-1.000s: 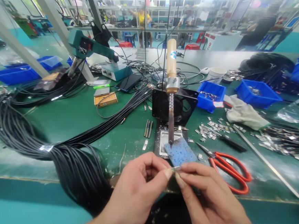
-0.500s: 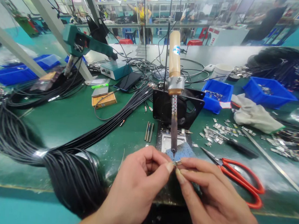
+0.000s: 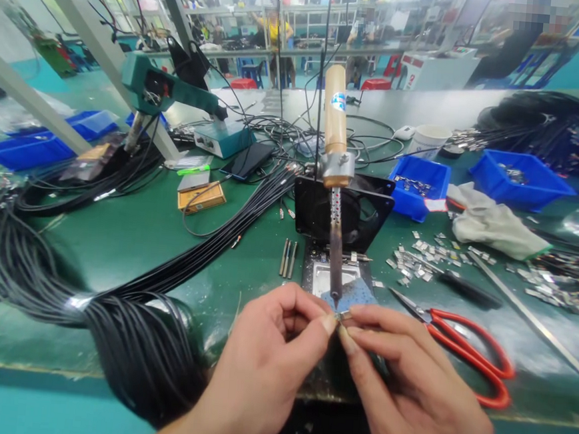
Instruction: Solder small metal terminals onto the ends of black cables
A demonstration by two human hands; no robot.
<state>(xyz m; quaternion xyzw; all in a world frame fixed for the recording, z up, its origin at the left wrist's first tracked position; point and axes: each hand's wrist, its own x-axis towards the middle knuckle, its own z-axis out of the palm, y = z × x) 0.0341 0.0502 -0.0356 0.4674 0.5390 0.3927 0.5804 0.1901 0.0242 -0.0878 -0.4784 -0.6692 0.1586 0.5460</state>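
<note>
Just under the tip of a soldering iron (image 3: 336, 247), both my hands meet around a small metal connector (image 3: 343, 314). My right hand (image 3: 408, 367) pinches the connector between thumb and fingers. My left hand (image 3: 268, 356) is closed too, its thumb and forefinger pressed together at the connector's left end; what lies between them is mostly hidden. The wooden-handled iron is clamped in a stand, pointing down. A blue sponge (image 3: 356, 294) lies behind my fingertips. Red-handled scissors (image 3: 470, 345) rest to the right of my right hand.
A large bundle of black cables (image 3: 134, 338) fills the left side. Behind the iron stands a black fan (image 3: 355, 212). Loose metal connector shells (image 3: 416, 259), a glove (image 3: 494, 223) and blue bins (image 3: 520, 182) lie to the right. People are at benches far back.
The view has shifted slightly, so the iron appears a little further left. Both hands keep nearly the same pinch at the connector.
</note>
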